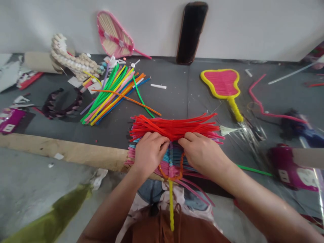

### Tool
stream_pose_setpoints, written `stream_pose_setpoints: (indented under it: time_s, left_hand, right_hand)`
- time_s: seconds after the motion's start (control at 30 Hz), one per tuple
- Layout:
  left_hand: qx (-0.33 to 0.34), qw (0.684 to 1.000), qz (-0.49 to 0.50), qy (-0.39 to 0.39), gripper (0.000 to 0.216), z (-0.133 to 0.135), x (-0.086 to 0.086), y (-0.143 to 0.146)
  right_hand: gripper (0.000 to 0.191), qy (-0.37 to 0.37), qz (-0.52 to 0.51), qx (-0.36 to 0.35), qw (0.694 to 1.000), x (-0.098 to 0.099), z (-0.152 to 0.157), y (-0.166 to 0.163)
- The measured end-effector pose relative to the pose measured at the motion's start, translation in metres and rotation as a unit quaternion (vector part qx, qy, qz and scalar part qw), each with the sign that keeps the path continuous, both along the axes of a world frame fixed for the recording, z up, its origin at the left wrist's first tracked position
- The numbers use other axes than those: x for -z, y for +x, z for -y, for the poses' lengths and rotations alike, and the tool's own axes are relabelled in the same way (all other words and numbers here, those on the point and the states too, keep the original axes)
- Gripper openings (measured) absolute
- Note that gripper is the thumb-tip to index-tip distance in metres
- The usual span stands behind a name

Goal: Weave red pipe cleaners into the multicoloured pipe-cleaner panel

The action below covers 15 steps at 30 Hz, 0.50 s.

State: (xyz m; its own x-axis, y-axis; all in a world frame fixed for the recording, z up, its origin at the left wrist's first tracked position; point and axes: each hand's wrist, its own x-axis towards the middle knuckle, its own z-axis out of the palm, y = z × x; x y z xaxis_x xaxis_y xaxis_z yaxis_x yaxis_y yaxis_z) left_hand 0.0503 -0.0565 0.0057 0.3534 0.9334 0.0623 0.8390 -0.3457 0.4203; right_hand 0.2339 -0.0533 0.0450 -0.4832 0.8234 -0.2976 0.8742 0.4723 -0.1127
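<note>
Many red pipe cleaners point(174, 126) lie crosswise in a thick layer, over rows of blue and pink pipe cleaners point(167, 165). On the left of the middle, my left hand point(150, 150) is closed, thumb and forefinger pinching at the lower edge of the red layer. My right hand point(201, 150) is closed at the same edge on the right, its fingertips a short gap from the left ones. A twisted yellow stem point(171, 206) points down from the piece toward my lap. An orange twisted loop point(181, 167) hangs below my hands. My palms hide part of the rows.
Loose coloured pipe cleaners point(113, 96) are heaped at the left. A pink fan-shaped piece point(115, 35) and a phone point(191, 32) lean on the wall. A yellow-edged pink fan point(222, 82) lies at the right, near clear plastic wrap point(250, 148). A dark headband point(62, 104) lies left.
</note>
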Motion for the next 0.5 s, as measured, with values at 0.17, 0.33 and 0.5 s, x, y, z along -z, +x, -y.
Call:
stream_pose_setpoints:
  time_s: [0.17,0.33,0.5]
  left_hand:
    - [-0.002,1.0,0.005,0.004,0.016,0.0003,0.0014,-0.0005]
    - [-0.002,1.0,0.009,0.005,0.017,-0.0003,0.002,-0.0008]
    - [-0.003,1.0,0.006,0.003,0.017,-0.0004,0.0018,-0.0011]
  right_hand:
    - [0.02,0.012,-0.008,-0.006,1.0,0.0031,-0.0014,0.0019]
    - [0.021,0.017,0.015,-0.018,1.0,0.0009,-0.0006,-0.0004]
    - [0.019,0.027,0.022,-0.027,0.999,-0.0011,0.0013,-0.003]
